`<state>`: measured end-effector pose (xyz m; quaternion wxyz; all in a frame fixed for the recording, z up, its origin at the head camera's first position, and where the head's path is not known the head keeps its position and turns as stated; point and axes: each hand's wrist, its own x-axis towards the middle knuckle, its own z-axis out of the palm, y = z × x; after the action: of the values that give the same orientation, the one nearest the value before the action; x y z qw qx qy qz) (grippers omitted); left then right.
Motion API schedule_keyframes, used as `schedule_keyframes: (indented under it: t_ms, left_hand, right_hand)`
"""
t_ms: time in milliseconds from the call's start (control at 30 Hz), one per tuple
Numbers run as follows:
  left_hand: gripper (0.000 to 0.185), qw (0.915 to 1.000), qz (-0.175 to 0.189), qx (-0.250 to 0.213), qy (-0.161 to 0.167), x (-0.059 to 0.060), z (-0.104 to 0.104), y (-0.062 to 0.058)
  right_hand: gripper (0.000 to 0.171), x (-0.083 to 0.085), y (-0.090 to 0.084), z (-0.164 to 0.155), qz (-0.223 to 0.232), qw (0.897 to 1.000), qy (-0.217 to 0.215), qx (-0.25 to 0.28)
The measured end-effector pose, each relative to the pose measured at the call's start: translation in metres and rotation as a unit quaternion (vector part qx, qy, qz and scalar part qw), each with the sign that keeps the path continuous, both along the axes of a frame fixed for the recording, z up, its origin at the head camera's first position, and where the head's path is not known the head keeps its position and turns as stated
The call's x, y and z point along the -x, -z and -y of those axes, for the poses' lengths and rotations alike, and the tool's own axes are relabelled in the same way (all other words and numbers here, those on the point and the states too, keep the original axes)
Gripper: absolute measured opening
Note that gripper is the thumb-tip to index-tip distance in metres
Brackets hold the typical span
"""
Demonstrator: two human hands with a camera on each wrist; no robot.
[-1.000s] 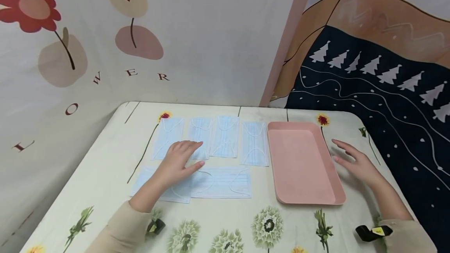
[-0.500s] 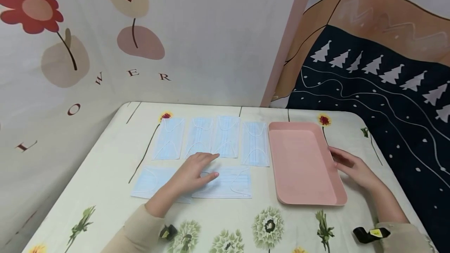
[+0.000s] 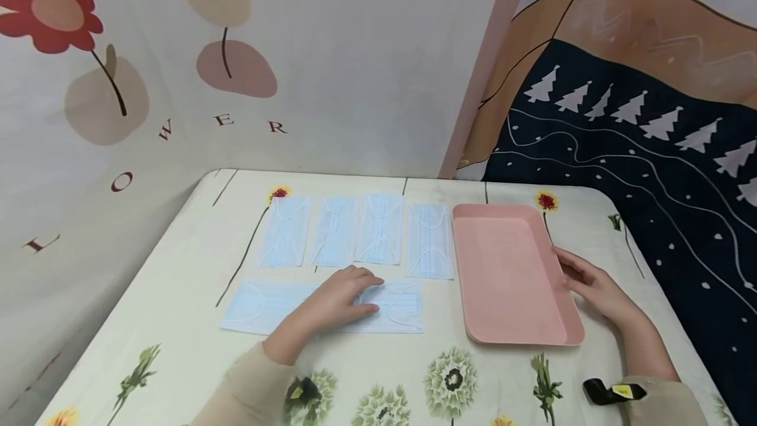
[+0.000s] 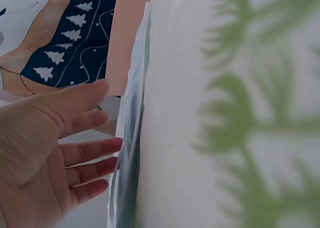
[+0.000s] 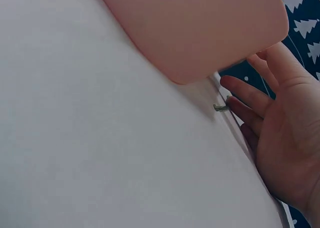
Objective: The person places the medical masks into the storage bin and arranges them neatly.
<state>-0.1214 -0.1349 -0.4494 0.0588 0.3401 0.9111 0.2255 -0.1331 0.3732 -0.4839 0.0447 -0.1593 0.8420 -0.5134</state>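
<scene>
Several pale blue face masks (image 3: 429, 242) lie flat in a back row, their white ear loops showing. In front of them two more masks lie sideways, the left one (image 3: 269, 307) and the right one (image 3: 402, 307). My left hand (image 3: 340, 298) is over the front pair, partly covering them. Its fingers look loosely extended in the left wrist view, fingertips at the edge of a mask (image 4: 131, 107), nothing pinched. At the right side of a pink tray (image 3: 508, 275), my right hand (image 3: 600, 288) touches the rim with thumb and forefinger, the other fingers relaxed (image 5: 247, 95).
The tray holds nothing and stands right of the masks. A flower-printed cloth (image 3: 378, 370) covers the table. A pale printed curtain (image 3: 355, 64) rises behind, and a dark tree-patterned cloth (image 3: 650, 169) hangs at the right.
My left hand has moved right and nearer, from the back row to over the front masks. My right hand has come in from beside the tray to its right rim.
</scene>
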Motion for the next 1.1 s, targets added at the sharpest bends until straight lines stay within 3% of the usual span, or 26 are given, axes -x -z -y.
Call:
schedule_keyframes:
  t_ms: [367, 533, 733, 1100]
  left_hand:
    - [0.043, 0.9995, 0.000, 0.021, -0.022, 0.012, -0.015, 0.002]
    - [0.044, 0.9984, 0.034, 0.033, -0.031, 0.020, -0.020, 0.004]
    - [0.042, 0.9963, 0.085, 0.005, -0.011, 0.028, -0.021, 0.004]
    - [0.043, 0.9927, 0.118, -0.023, 0.000, 0.031, -0.016, 0.003]
  right_hand:
    - [0.059, -0.001, -0.003, -0.001, 0.021, 1.000, -0.002, 0.011]
    - [0.060, -0.001, -0.004, 0.000, 0.034, 0.999, 0.006, 0.007]
    - [0.061, 0.001, -0.004, -0.006, 0.040, 0.999, 0.007, 0.004]
    - [0.061, 0.003, -0.004, -0.004, 0.065, 0.998, 0.010, 0.022]
